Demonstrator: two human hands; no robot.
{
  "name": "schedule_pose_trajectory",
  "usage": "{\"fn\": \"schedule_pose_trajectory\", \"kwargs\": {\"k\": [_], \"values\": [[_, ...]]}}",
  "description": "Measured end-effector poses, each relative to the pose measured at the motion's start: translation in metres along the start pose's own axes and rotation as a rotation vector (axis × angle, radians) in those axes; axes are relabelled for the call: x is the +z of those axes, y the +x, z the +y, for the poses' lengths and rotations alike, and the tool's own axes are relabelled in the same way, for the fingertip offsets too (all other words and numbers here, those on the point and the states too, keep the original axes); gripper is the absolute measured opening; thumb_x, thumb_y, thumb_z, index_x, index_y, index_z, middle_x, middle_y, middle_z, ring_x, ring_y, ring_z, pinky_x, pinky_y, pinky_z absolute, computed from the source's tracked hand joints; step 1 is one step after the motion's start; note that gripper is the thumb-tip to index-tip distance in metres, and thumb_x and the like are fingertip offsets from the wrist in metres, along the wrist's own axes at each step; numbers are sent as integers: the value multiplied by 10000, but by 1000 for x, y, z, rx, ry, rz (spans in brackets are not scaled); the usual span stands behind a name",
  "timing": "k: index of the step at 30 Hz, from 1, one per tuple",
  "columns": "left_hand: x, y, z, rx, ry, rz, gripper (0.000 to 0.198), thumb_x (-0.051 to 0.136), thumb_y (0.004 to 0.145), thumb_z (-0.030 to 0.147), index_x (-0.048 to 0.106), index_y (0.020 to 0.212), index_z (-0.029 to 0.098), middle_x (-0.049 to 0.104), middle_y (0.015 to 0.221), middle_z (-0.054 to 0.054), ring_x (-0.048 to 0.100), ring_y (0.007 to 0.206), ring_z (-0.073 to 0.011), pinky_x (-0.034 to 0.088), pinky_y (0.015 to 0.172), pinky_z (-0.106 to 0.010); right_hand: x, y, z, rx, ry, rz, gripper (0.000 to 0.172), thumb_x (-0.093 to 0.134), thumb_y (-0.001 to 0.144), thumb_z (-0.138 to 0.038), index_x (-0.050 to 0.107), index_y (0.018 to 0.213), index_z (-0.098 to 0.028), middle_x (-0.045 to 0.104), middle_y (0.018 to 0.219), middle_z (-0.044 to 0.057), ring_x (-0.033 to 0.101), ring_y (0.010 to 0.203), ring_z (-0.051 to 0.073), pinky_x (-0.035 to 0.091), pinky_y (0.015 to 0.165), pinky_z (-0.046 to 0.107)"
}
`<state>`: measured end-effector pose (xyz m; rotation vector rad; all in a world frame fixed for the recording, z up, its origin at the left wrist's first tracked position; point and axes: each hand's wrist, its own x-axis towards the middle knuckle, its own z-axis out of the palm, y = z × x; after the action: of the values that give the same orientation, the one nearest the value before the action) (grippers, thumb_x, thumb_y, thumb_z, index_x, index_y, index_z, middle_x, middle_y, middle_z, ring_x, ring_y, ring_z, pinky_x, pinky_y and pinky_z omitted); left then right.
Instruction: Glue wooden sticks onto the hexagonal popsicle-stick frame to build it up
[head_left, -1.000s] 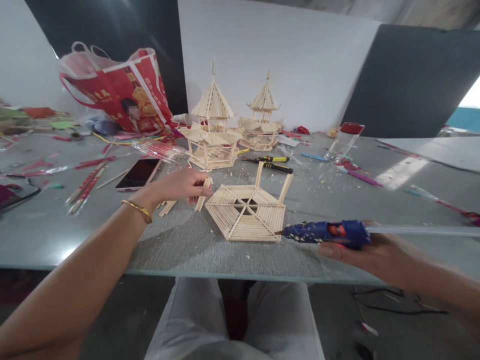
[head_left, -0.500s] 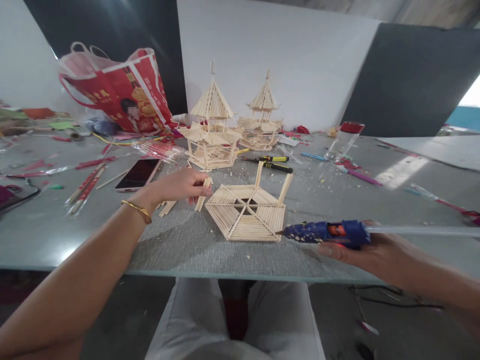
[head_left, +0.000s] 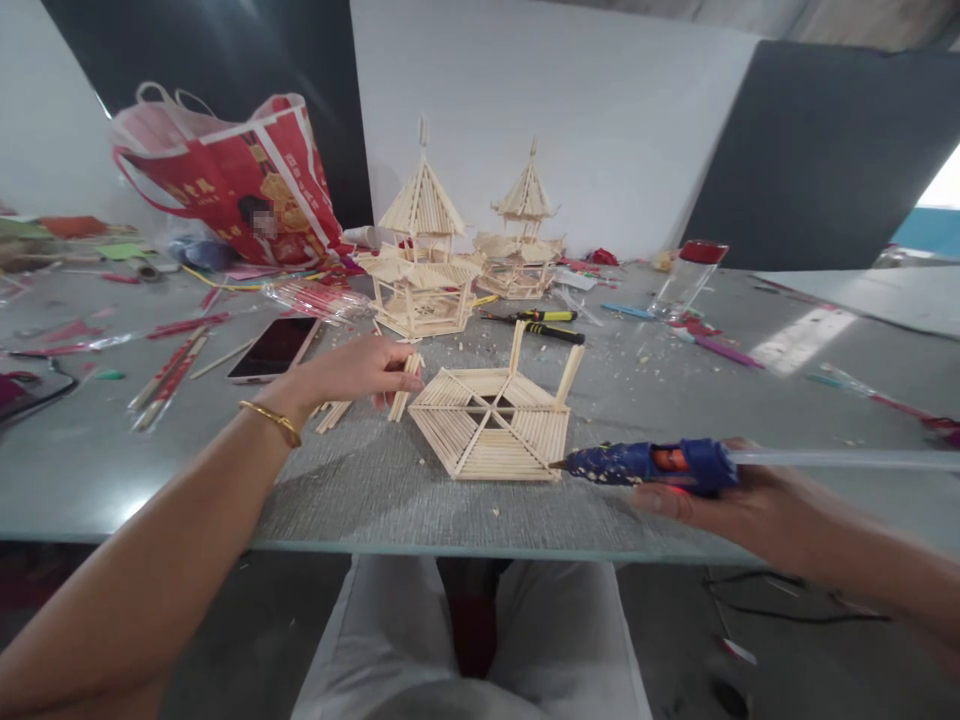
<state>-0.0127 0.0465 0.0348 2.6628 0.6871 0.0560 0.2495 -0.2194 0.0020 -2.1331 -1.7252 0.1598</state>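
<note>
A flat hexagonal frame of pale sticks (head_left: 510,463) lies on the table, its middle open between crossing spokes. Two stick posts stand upright on it, one at the back (head_left: 517,348) and one at the right corner (head_left: 570,376). My left hand (head_left: 375,370) pinches a small bundle of sticks (head_left: 401,396) just left of the frame. My right hand (head_left: 705,500) is wrapped round a blue glue gun (head_left: 637,464), whose tip is at the frame's front right corner. More short sticks (head_left: 334,414) lie under my left wrist.
Two stick pagodas (head_left: 424,290) (head_left: 523,255) stand behind the frame. Cutters (head_left: 551,330) lie behind it, a phone (head_left: 274,350) and wrapped sticks (head_left: 172,378) to the left. A red bag (head_left: 225,185) is back left, a clear red-lidded jar (head_left: 686,282) back right.
</note>
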Motion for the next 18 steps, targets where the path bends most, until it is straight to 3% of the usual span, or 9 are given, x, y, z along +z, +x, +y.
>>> {"fn": "schedule_pose_trajectory", "kwargs": {"k": [3, 10, 18], "values": [[0, 0, 1, -6, 2, 2, 269, 506, 801, 403, 532, 685, 162, 594, 553, 24, 584, 509, -111, 378, 526, -203, -1, -1, -1, -4, 54, -134, 396, 447, 745, -618, 689, 717, -306, 686, 647, -67, 639, 649, 190, 519, 571, 240], [0, 0, 1, -14, -15, -12, 265, 504, 797, 401, 531, 688, 161, 594, 575, 17, 585, 513, -112, 381, 528, -204, -1, -1, 3, 3, 32, -124, 399, 452, 732, -621, 683, 689, -298, 683, 646, -57, 629, 646, 198, 510, 581, 248], [0, -1, 3, -9, -11, -6, 278, 498, 793, 424, 529, 689, 169, 589, 561, 23, 574, 510, -111, 374, 531, -211, -7, 1, -19, 92, 24, -159, 470, 429, 692, -687, 684, 690, -293, 687, 643, -32, 634, 659, 222, 514, 585, 280]]}}
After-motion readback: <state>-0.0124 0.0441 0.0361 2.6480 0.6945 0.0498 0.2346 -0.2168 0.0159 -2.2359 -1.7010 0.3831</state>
